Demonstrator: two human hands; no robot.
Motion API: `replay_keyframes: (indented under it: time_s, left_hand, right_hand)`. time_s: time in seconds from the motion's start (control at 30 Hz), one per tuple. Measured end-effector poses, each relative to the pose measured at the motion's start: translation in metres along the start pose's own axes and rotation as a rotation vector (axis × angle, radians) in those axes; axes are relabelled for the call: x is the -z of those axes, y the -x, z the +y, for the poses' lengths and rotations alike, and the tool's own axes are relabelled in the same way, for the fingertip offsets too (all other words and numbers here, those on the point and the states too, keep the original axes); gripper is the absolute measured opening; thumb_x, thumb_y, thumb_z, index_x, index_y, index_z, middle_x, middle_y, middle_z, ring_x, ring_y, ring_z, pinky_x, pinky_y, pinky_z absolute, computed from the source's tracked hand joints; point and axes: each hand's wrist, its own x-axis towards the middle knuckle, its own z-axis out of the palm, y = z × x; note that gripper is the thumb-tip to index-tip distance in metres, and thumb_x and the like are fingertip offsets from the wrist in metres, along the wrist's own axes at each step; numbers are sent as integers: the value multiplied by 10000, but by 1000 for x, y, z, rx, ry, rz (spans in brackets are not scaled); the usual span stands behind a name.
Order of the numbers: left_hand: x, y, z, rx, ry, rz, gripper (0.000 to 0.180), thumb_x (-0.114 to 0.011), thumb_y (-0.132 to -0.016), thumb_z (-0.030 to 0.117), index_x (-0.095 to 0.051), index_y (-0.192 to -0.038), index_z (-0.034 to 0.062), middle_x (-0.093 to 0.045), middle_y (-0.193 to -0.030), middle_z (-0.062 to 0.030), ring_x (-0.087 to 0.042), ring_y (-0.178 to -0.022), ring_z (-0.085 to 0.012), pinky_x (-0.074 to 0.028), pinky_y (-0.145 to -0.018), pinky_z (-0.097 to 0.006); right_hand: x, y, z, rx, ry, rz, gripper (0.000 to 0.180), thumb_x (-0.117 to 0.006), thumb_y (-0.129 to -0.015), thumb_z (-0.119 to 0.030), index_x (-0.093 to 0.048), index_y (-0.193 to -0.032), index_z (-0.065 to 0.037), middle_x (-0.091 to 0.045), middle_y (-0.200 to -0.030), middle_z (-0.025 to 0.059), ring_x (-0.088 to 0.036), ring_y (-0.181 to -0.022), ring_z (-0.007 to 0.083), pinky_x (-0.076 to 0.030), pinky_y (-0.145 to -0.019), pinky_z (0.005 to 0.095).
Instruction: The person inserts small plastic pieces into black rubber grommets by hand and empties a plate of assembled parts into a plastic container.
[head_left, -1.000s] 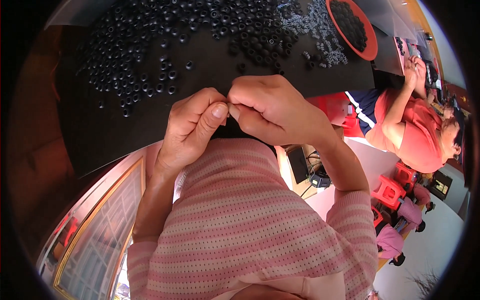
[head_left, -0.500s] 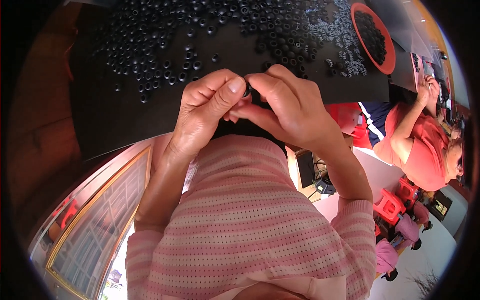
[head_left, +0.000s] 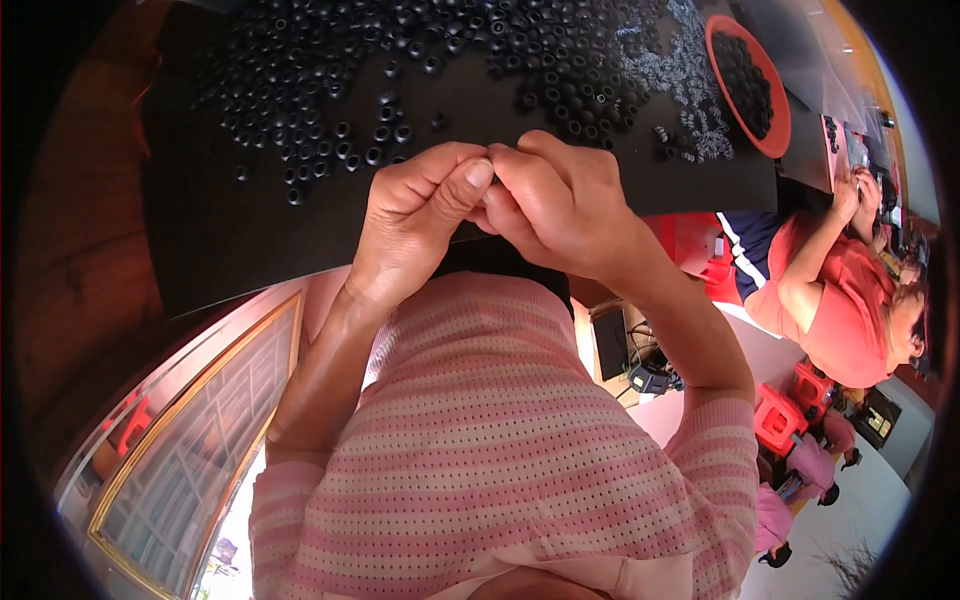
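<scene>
Just in front of my body, by the table's near edge, my two hands meet with their fingertips pressed together. My left hand (head_left: 415, 220) is closed, its thumb and forefinger pinching a small black round part with a hole, now almost wholly hidden by the fingers. Against the same part press the curled fingers and thumb of my right hand (head_left: 570, 205). Beyond them, many loose black round parts (head_left: 575, 90) of the same kind lie over the black table (head_left: 220, 245). Small metal coil springs (head_left: 690, 85) are heaped to the right of these.
An orange-red bowl (head_left: 782, 125) filled with black parts stands at the table's right end. Past it, a co-worker in a red top (head_left: 845, 325) sits working with both hands. Red stools (head_left: 778, 420) and other people are farther right. A gold-framed glass panel (head_left: 185, 430) is at lower left.
My right hand's fingers have curled in and closed up against my left fingertips. The black part, visible between them before, is now mostly covered. The view has shifted slightly.
</scene>
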Motion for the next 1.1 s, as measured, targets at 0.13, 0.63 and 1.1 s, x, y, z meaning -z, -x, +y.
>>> replay_keyframes:
  time_s: [0.13,0.63,1.1]
  left_hand:
    - [2,2,2,-15,-30,-25,274,-538,-972,249,-633,-980,-7,-630,-768,-32,-585,-671,-85,-493,-622,-210]
    - [3,7,11,32,-236,-135,335,-530,-977,334,-593,-882,19,-594,-712,-7,-487,-592,-51,-405,-535,-199]
    - [-2,2,3,-27,58,9,328,-534,-976,316,-642,-936,9,-656,-763,-63,-563,-601,-102,-457,-550,-225]
  right_hand:
    - [6,-1,-15,-62,27,4,225,-690,-734,-48,-564,-915,-4,-526,-689,68,-581,-552,204,-465,-450,290]
    - [31,-2,0,-270,-486,-266,73,-594,-807,-27,-538,-851,-11,-526,-704,88,-522,-591,219,-415,-526,337]
    - [22,12,-11,-271,-296,85,269,-716,-779,-19,-605,-1024,-18,-542,-713,54,-499,-553,139,-391,-466,256]
